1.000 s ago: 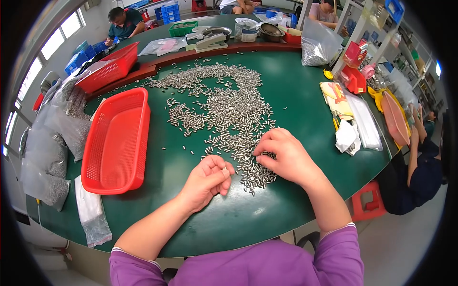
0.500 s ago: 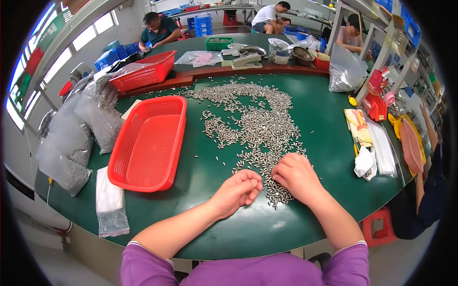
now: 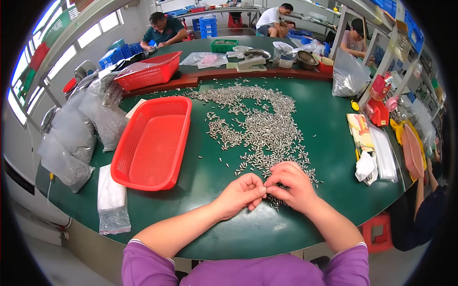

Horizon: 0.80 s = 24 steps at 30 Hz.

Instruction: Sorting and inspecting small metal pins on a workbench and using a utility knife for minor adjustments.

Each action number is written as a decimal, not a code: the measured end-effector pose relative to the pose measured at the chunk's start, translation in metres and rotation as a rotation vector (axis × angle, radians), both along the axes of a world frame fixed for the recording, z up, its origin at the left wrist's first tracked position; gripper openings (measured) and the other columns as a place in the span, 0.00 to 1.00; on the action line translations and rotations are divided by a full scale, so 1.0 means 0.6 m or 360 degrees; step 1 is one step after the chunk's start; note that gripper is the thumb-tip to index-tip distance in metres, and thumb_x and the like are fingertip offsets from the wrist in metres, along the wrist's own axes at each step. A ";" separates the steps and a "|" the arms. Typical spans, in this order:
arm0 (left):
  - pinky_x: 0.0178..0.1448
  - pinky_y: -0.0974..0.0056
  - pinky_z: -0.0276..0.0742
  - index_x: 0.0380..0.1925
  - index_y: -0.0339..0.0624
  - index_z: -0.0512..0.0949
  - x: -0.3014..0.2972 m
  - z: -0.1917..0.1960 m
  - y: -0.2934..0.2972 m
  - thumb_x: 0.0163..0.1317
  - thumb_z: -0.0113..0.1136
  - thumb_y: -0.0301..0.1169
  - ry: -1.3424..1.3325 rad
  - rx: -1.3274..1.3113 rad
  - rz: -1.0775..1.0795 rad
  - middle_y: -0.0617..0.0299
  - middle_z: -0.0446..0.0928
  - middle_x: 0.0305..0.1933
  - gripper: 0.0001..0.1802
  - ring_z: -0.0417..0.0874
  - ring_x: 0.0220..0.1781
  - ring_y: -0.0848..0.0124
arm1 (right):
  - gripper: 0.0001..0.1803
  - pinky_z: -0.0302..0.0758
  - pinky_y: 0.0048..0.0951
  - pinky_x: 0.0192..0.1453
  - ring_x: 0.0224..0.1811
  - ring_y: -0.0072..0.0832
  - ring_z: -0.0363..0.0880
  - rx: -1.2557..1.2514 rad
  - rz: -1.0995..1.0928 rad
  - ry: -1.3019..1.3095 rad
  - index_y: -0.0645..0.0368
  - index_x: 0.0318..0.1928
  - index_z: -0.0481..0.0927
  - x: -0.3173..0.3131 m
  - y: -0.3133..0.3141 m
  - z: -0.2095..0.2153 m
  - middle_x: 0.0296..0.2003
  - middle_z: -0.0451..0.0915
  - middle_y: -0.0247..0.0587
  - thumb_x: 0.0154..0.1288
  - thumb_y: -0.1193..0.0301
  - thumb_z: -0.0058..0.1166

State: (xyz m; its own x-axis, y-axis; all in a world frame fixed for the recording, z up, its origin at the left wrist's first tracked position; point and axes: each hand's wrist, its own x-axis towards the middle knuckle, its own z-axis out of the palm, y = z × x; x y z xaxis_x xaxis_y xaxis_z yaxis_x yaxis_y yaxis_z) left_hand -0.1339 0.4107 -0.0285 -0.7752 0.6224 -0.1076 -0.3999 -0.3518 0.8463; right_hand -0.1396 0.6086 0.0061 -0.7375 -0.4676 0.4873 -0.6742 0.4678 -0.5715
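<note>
A large spread of small silver metal pins (image 3: 269,125) covers the middle of the green table. At its near end my left hand (image 3: 241,194) and my right hand (image 3: 292,187) meet, thumb and fingertips of each pinched together. Whatever sits between the fingertips is too small to make out. Pins lie under and around my right hand, and a few loose ones are scattered to the left of the spread. Left of my hands stands a red plastic basket (image 3: 151,151) with a perforated wall; its floor shows bare.
Clear bags of pins (image 3: 71,152) crowd the left edge, near a flat plastic packet (image 3: 112,200). A second red basket (image 3: 151,71), a scale (image 3: 252,65) and metal bowls stand beyond the raised brown ledge (image 3: 214,77). White packets (image 3: 381,150) lie right. Several people sit around.
My right hand has drawn back from the pins toward my left hand, and their fingertips now meet. The whole view has shifted slightly.
</note>
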 end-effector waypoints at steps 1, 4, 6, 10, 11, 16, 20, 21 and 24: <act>0.25 0.76 0.66 0.36 0.42 0.68 -0.001 0.002 -0.001 0.67 0.53 0.31 -0.0027 -0.0011 -0.0020 0.64 0.75 0.32 0.06 0.70 0.24 0.81 | 0.08 0.69 0.37 0.53 0.47 0.36 0.76 -0.0001 0.0006 -0.0036 0.53 0.31 0.81 -0.001 0.000 -0.001 0.34 0.77 0.35 0.48 0.72 0.65; 0.25 0.74 0.67 0.39 0.41 0.70 -0.006 0.007 -0.006 0.69 0.49 0.33 -0.0142 0.0056 -0.0001 0.62 0.75 0.34 0.07 0.71 0.25 0.79 | 0.07 0.71 0.36 0.51 0.46 0.34 0.76 -0.0071 0.0022 -0.0057 0.53 0.32 0.82 -0.011 0.000 -0.003 0.33 0.76 0.34 0.49 0.73 0.64; 0.26 0.74 0.67 0.40 0.41 0.70 -0.010 0.004 -0.010 0.70 0.47 0.34 -0.0164 0.0143 -0.0010 0.62 0.75 0.35 0.08 0.72 0.26 0.78 | 0.07 0.71 0.35 0.50 0.44 0.34 0.76 -0.0086 0.0022 -0.0063 0.53 0.33 0.82 -0.014 -0.001 -0.003 0.33 0.76 0.34 0.50 0.73 0.64; 0.26 0.73 0.68 0.41 0.40 0.69 -0.011 0.003 -0.007 0.70 0.47 0.34 -0.0157 0.0103 -0.0053 0.62 0.75 0.35 0.09 0.72 0.26 0.78 | 0.09 0.72 0.35 0.49 0.44 0.33 0.76 -0.0050 0.0017 0.0004 0.52 0.34 0.83 -0.013 0.004 -0.008 0.35 0.76 0.34 0.49 0.74 0.64; 0.26 0.73 0.68 0.41 0.40 0.69 -0.011 0.002 -0.006 0.70 0.47 0.34 -0.0159 0.0103 -0.0059 0.62 0.75 0.35 0.09 0.72 0.26 0.78 | 0.09 0.72 0.35 0.49 0.44 0.33 0.76 -0.0049 0.0011 0.0002 0.52 0.34 0.83 -0.013 0.003 -0.007 0.35 0.76 0.34 0.49 0.74 0.64; 0.28 0.73 0.69 0.42 0.40 0.70 -0.008 0.005 -0.004 0.70 0.46 0.33 -0.0069 -0.0065 -0.0098 0.64 0.74 0.35 0.08 0.72 0.26 0.78 | 0.10 0.72 0.37 0.48 0.44 0.35 0.74 0.0033 0.0027 0.0280 0.51 0.37 0.82 -0.012 0.001 -0.001 0.37 0.75 0.33 0.51 0.73 0.61; 0.29 0.73 0.70 0.42 0.41 0.70 -0.006 0.005 -0.007 0.71 0.45 0.32 -0.0137 -0.0006 -0.0101 0.63 0.74 0.35 0.08 0.73 0.27 0.77 | 0.11 0.69 0.40 0.56 0.52 0.39 0.72 0.0268 -0.0359 0.0290 0.53 0.39 0.82 -0.026 0.023 0.002 0.41 0.75 0.36 0.53 0.73 0.61; 0.30 0.73 0.71 0.43 0.41 0.70 -0.006 0.006 -0.007 0.71 0.44 0.32 -0.0130 -0.0002 -0.0104 0.63 0.74 0.36 0.08 0.73 0.27 0.77 | 0.11 0.68 0.42 0.58 0.54 0.40 0.71 0.0318 -0.0420 0.0218 0.54 0.39 0.82 -0.027 0.030 0.003 0.42 0.75 0.37 0.52 0.73 0.61; 0.31 0.72 0.71 0.43 0.41 0.70 -0.008 0.005 -0.006 0.72 0.42 0.33 -0.0131 0.0004 -0.0113 0.62 0.74 0.36 0.09 0.73 0.28 0.76 | 0.11 0.67 0.41 0.59 0.56 0.41 0.70 0.0477 -0.0464 0.0157 0.53 0.38 0.82 -0.031 0.047 -0.013 0.42 0.76 0.36 0.51 0.72 0.62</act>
State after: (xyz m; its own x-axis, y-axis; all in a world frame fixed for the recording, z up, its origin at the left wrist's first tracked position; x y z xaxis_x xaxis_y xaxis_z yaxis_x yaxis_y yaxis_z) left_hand -0.1389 0.4070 -0.0257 -0.7178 0.6758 -0.1675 -0.4919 -0.3221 0.8089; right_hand -0.1579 0.6368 -0.0016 -0.8164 -0.3784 0.4362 -0.5340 0.7823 -0.3208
